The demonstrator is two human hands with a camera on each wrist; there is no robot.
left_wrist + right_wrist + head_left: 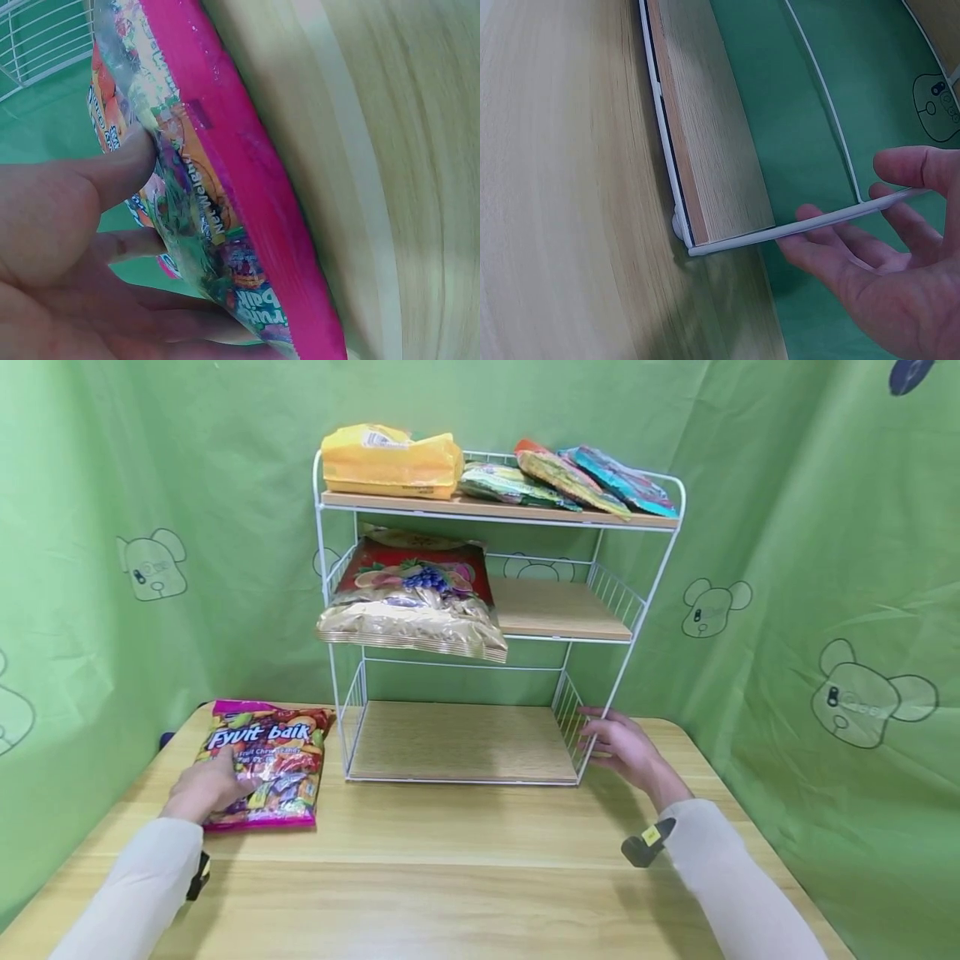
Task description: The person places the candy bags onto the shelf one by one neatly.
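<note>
A bag of fruit chews point(262, 764) with bright pink end seals lies on the table left of the rack. My left hand point(210, 787) is at its left side. In the left wrist view the thumb point(131, 161) presses on the printed face, and the other fingers reach along the bag's side, their tips partly hidden. A white wire rack point(465, 781) with three wooden shelves stands at the back of the table. At its lower right, my right hand point(621, 745) holds the front post point(817, 221), with the thumb on one side and fingers on the other.
A large red and gold bag point(420, 593) sits on the middle shelf, its end jutting past the front edge. On the top shelf are a yellow packet point(393, 464) and several flat snack packets point(517, 487). Green curtains point(787, 568) surround the wooden table point(450, 877).
</note>
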